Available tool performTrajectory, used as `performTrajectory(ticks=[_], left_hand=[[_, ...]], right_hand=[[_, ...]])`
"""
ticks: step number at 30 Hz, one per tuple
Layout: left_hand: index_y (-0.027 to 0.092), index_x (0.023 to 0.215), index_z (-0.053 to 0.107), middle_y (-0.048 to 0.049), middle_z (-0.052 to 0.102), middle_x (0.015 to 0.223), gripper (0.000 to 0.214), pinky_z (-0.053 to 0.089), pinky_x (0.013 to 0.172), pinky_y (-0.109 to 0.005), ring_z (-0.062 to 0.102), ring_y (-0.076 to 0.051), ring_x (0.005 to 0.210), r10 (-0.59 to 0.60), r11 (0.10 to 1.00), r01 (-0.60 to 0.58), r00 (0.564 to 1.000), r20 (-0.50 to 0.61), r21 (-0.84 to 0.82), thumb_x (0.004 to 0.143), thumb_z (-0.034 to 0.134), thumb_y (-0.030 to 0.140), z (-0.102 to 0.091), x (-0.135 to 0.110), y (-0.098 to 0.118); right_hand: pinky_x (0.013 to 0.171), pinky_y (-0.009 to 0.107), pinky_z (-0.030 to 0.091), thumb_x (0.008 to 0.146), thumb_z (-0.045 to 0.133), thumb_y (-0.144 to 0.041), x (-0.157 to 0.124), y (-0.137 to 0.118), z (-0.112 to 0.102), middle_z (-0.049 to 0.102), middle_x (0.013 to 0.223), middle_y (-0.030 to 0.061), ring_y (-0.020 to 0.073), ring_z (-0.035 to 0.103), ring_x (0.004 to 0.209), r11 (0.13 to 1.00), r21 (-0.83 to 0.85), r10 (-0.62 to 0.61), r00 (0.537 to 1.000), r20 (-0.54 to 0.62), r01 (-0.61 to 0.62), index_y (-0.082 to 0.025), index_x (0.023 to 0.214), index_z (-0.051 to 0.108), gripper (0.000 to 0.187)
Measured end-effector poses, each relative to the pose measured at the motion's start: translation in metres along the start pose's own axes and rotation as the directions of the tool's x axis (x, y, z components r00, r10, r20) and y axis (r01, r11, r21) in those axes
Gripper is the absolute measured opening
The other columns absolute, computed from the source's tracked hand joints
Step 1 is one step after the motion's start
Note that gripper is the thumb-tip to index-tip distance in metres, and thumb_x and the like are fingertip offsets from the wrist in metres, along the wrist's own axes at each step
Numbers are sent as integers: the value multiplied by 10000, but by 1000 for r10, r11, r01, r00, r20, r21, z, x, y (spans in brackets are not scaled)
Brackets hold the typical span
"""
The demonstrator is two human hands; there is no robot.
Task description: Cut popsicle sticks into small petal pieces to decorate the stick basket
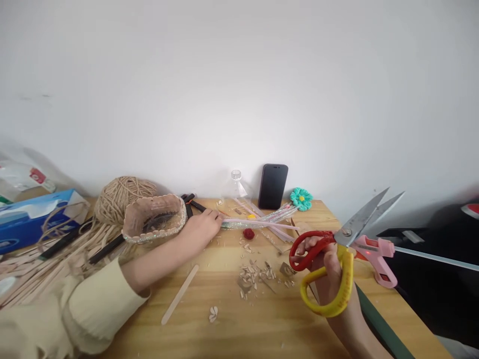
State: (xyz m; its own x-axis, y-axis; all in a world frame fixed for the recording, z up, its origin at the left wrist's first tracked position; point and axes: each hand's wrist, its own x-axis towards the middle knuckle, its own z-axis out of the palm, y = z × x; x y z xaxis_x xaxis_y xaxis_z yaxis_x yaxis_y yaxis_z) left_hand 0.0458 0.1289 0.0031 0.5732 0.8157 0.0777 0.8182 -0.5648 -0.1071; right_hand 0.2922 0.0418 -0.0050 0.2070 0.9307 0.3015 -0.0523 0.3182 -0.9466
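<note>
The right hand [330, 267] gripped scissors [346, 233] by their looped handles, blades parted; these appeared rigid, fairly weighty, best held there. Tinsel strips [239, 226] extended rightward from the left hand [205, 224], its grip indeterminable; judged light, bendable, best pinched mid-length.

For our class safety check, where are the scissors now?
In the head view, the scissors are on the right, held open in the right hand, near the pink glue gun.
</note>
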Motion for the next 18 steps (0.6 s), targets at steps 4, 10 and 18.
performTrajectory(ticks=[4, 10, 18], left_hand=[[74, 1113, 556, -166, 621, 1144, 373, 525, 812, -356, 560, -258, 1080, -4, 999, 2, 999, 46, 47, 797, 395, -40, -1, -7, 1], [80, 1132, 551, -167, 629, 1131, 370, 532, 784, -336, 581, -257, 1059, -43, 997, 40, 998, 51, 63, 801, 425, -27, -3, -6, 0], [82, 1158, 538, -140, 666, 990, 348, 537, 697, -343, 650, -256, 886, -144, 988, 145, 989, -30, 46, 851, 381, 31, -8, -3, -5]], right_hand=[[563, 320, 443, 820, 508, -542, -1, 7, -1, 511, 727, 21, 194, 487, 643, 1000, 7, -30, 998, 58, 29, -240, 806, 534, 303], [612, 306, 398, 836, 509, -537, -10, -2, 6, 508, 773, 7, 183, 462, 679, 994, -17, 110, 988, 106, -108, -244, 857, 526, 294], [611, 299, 390, 837, 513, -536, -8, -3, 9, 527, 748, 4, 173, 456, 662, 991, 14, 128, 985, 119, -131, -247, 870, 525, 292]])
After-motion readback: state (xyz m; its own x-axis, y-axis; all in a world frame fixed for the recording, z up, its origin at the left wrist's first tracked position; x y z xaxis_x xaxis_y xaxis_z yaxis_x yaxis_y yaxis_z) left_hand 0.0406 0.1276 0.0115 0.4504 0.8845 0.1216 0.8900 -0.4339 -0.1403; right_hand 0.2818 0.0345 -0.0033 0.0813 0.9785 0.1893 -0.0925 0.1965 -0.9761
